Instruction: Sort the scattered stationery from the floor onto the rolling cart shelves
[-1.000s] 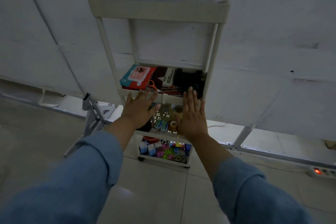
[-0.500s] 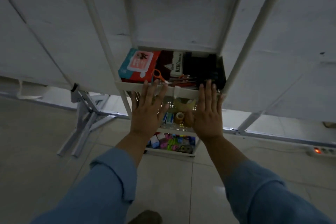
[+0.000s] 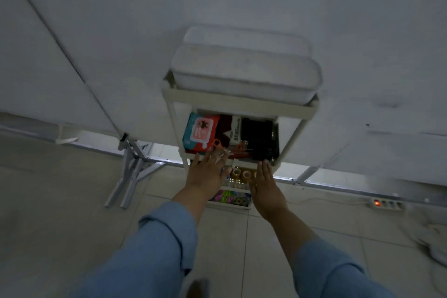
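A white rolling cart (image 3: 238, 105) stands against the wall, seen from above. Its upper shelf holds a teal-and-red packet (image 3: 199, 133), orange-handled scissors (image 3: 219, 146), a white-labelled box (image 3: 235, 132) and dark items. Tape rolls (image 3: 242, 174) sit on the shelf below, and colourful small pieces (image 3: 228, 197) fill the bottom shelf. My left hand (image 3: 205, 174) is spread flat with its fingertips at the upper shelf's front rim. My right hand (image 3: 266, 189) is held flat beside it, fingers straight, in front of the tape shelf. Neither hand holds anything.
A white lidded bin (image 3: 244, 70) rests on the cart's top. A metal folding stand (image 3: 131, 169) leans at the left. A power strip (image 3: 385, 204) with a red light lies on the tiled floor at the right, near some white cloth (image 3: 433, 239).
The view has risen and pulled back, so the cart's top bin shows from above. Both hands stay flat at the cart front; the right hand has dropped slightly below the rim.
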Demonstrator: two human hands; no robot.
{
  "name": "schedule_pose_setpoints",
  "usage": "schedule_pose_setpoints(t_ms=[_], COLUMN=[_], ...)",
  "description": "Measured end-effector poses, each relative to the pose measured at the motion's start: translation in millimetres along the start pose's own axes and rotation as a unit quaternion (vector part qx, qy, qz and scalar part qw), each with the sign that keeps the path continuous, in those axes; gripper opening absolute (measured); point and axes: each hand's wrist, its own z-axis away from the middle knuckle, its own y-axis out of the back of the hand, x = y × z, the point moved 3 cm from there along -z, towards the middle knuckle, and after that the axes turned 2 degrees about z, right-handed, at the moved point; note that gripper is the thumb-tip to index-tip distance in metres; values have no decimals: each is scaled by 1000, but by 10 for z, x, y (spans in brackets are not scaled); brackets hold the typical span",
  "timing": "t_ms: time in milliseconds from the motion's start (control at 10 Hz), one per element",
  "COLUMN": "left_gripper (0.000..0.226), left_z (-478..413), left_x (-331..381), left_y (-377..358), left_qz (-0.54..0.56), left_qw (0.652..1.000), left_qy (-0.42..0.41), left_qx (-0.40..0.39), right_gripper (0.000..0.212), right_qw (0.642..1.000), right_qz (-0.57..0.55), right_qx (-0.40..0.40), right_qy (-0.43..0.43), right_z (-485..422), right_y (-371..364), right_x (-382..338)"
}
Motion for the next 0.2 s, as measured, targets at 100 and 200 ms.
schedule_pose_setpoints(t_ms=[100, 200], left_gripper=[54, 54], left_z=[250, 487], left_x=[128, 272], left_y=[463, 875], left_qz=[-27, -36], left_qw=[1000, 999], left_qy=[-14, -11], left_qx=[-3, 17], right_gripper=[59, 58], right_qw=[1000, 994], right_qz=[-9, -13], right_qx=[21, 75], right_qy=[21, 76], right_z=[267, 525], right_y=[365, 850], right_x=[-126, -246])
